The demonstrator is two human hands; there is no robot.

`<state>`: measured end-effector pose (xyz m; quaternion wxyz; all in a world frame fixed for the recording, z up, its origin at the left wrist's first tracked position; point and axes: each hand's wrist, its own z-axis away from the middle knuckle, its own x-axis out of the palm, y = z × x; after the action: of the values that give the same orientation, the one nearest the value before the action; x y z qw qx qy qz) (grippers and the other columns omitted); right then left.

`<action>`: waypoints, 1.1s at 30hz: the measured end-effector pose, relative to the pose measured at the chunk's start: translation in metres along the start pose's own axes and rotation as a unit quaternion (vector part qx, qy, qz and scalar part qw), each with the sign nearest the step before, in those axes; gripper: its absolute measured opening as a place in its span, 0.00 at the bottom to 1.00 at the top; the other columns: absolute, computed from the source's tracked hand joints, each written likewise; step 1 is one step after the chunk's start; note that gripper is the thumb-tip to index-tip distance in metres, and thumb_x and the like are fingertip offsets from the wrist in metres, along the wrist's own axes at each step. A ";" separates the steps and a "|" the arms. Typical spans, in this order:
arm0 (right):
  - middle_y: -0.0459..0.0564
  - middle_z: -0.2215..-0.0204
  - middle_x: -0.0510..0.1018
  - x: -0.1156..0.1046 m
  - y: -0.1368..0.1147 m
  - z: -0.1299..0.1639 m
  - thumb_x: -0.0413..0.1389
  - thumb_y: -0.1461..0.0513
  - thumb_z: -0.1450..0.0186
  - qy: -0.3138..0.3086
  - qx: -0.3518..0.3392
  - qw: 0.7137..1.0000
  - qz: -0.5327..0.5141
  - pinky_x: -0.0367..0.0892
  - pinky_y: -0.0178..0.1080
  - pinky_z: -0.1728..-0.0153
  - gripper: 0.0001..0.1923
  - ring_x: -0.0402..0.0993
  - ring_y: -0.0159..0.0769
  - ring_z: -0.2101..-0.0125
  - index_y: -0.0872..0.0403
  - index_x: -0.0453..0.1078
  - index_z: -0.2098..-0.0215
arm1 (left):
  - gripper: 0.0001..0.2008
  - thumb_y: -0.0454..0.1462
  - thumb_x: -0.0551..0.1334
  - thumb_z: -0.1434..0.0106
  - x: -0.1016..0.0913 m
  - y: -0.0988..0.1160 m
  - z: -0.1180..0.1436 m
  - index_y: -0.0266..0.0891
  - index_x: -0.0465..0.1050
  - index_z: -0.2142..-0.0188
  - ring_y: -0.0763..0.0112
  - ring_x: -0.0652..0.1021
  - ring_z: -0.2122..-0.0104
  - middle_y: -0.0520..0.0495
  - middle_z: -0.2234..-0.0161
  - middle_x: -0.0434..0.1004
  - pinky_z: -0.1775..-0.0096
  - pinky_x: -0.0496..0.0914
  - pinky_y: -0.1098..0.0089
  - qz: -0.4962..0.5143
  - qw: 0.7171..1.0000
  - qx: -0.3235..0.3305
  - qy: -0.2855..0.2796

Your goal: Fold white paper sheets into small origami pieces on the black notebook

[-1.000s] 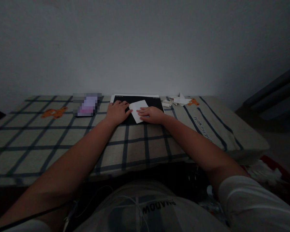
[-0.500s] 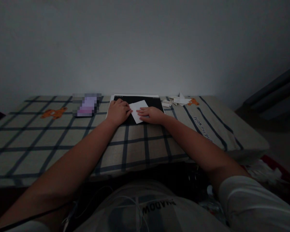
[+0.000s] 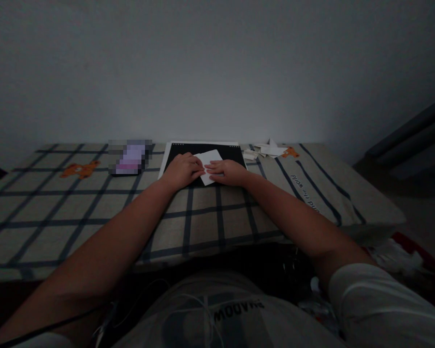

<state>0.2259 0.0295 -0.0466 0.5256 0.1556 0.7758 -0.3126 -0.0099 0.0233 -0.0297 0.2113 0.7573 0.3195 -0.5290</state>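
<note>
A small white sheet of paper (image 3: 211,157) lies at a slant on a black board (image 3: 206,148) with a white border. My left hand (image 3: 183,170) covers the paper's left side, its fingers bent and drawn together with thumb and fingertips on the paper. What lies under that palm is hidden. From the right, my right hand (image 3: 229,172) rests flat on the paper, fingers stretched out and slightly apart. The fingertips of both hands almost meet near the middle of the sheet.
A phone (image 3: 129,162), partly pixelated, lies to the left on the checked tablecloth (image 3: 203,217). Folded white paper pieces (image 3: 271,149) lie right of the board. A grey wall (image 3: 217,72) rises behind the table.
My left hand has slid right and slightly toward me, its fingertips now farther over the paper. My right hand and the paper have stayed in place.
</note>
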 end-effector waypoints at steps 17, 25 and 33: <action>0.54 0.43 0.78 0.002 0.001 0.003 0.57 0.59 0.30 0.019 -0.024 0.999 0.023 0.63 0.51 0.37 0.18 0.69 0.46 0.37 0.53 0.77 0.44 | 0.21 0.54 0.64 0.36 0.001 -0.002 0.003 0.44 0.81 0.52 0.55 0.76 0.49 0.43 0.49 0.81 0.49 0.68 0.57 0.055 0.998 -0.029 -0.023; 0.55 0.42 0.77 0.002 0.000 0.003 0.56 0.59 0.29 0.016 -0.022 0.999 0.036 0.62 0.50 0.36 0.18 0.69 0.45 0.37 0.54 0.77 0.43 | 0.31 0.60 0.67 0.43 -0.004 0.007 0.002 0.40 0.78 0.51 0.52 0.75 0.49 0.41 0.48 0.79 0.49 0.68 0.57 0.046 0.997 -0.044 -0.050; 0.56 0.39 0.75 -0.004 0.002 0.005 0.54 0.59 0.28 0.003 -0.031 0.998 0.049 0.62 0.48 0.36 0.19 0.70 0.44 0.37 0.55 0.76 0.42 | 0.27 0.58 0.59 0.36 -0.008 0.009 0.005 0.42 0.78 0.50 0.53 0.76 0.48 0.42 0.47 0.78 0.49 0.68 0.58 0.020 0.999 -0.014 -0.046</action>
<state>0.2317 0.0280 -0.0449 0.5425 0.1783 0.7782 -0.2613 -0.0090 0.0112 -0.0244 0.2473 0.7355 0.3016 -0.5539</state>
